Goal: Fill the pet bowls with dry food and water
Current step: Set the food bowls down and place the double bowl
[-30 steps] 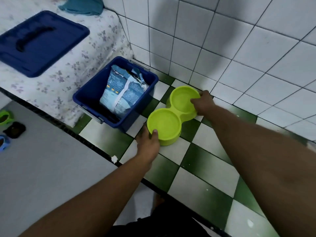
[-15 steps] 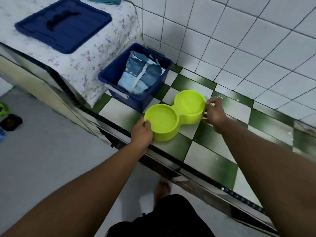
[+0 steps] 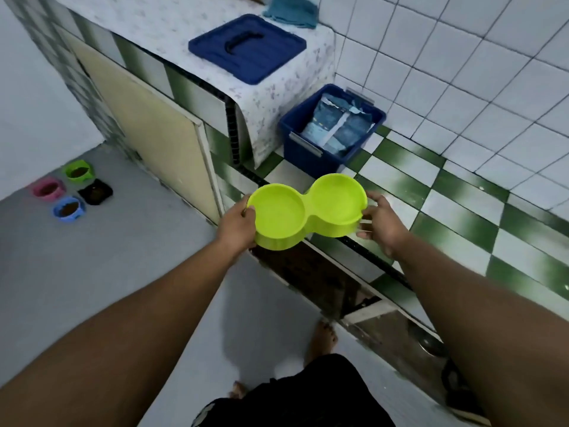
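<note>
Lifted off the counter [image 3: 455,192] since earlier: bowl [image 3: 308,208] now held past its edge, empty. Left hand [image 3: 237,223] and right hand [image 3: 381,223] each grasp an end rim. Risk: thin fingertip grip at right slips, so bowl tilts or drops.

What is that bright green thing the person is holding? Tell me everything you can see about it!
It is a double pet bowl, lime green and smooth, like plastic. Two round dishes are joined at a narrow waist, so it looks like a figure eight. Both dishes look empty: no food or water shows. It is held nearly level in the air at the edge of the green and white tiled counter. The left hand grips one end and the right hand grips the other; nothing else touches it.
</note>
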{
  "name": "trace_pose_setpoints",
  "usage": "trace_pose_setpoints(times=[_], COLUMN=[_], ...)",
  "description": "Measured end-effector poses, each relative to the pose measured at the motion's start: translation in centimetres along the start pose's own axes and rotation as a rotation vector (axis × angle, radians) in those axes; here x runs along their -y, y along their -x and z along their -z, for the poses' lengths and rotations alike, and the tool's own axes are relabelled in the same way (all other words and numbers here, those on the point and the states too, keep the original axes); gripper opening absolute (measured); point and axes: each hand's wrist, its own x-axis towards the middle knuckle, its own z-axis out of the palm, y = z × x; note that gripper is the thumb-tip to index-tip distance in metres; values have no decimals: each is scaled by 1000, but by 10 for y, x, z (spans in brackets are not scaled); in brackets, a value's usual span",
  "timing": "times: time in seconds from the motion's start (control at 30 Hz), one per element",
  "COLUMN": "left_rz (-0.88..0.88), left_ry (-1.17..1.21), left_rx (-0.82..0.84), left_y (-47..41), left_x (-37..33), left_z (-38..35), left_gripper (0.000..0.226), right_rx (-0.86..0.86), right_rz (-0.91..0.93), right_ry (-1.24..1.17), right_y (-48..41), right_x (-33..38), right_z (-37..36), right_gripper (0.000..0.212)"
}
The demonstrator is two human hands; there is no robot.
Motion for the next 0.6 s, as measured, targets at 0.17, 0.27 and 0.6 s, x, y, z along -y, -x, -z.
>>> trace_pose_setpoints(times=[0.17, 0.27, 0.6], left_rz=[28, 42, 121], left_ry=[69, 117, 196], left_rx=[-92, -201, -586], left_y=[16, 25, 23], left_x=[37, 62, 142], left_z=[75, 116, 259], left_gripper=[37, 30, 33], right_rx=[120, 219, 539], right_rz=[44, 55, 124], right_ry=[56, 105, 228], right_y=[20, 22, -5], right_x=[4, 8, 45], right_z=[-71, -125, -330], right_gripper=[46, 49, 57])
